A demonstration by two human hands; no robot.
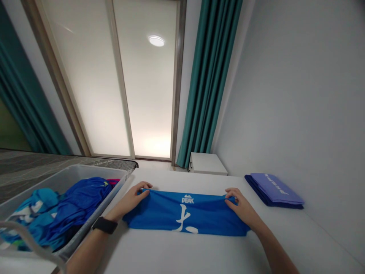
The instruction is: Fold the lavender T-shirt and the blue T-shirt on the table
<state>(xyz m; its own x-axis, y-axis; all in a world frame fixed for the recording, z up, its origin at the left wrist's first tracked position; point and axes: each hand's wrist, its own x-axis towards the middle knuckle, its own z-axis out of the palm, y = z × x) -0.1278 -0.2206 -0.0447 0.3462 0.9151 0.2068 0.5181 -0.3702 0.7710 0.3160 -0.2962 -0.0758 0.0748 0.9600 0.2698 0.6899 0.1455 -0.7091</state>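
Observation:
A blue shirt (211, 213) with white PEAK lettering and a white brush-style character lies folded into a wide strip on the white table. My left hand (139, 196) pinches its far left corner between thumb and fingers. At the far right corner, my right hand (238, 207) pinches the cloth in the same way. Between the two hands the far edge is stretched nearly straight, while the near edge rests on the table. A dark watch (105, 225) is on my left wrist.
To the left stands a grey plastic bin (76, 170) with several crumpled blue garments (82, 201) inside. Folded purple and navy clothes (275, 190) lie stacked at the table's right, by the wall. Beyond the table (171, 253) is a white cabinet (208, 163).

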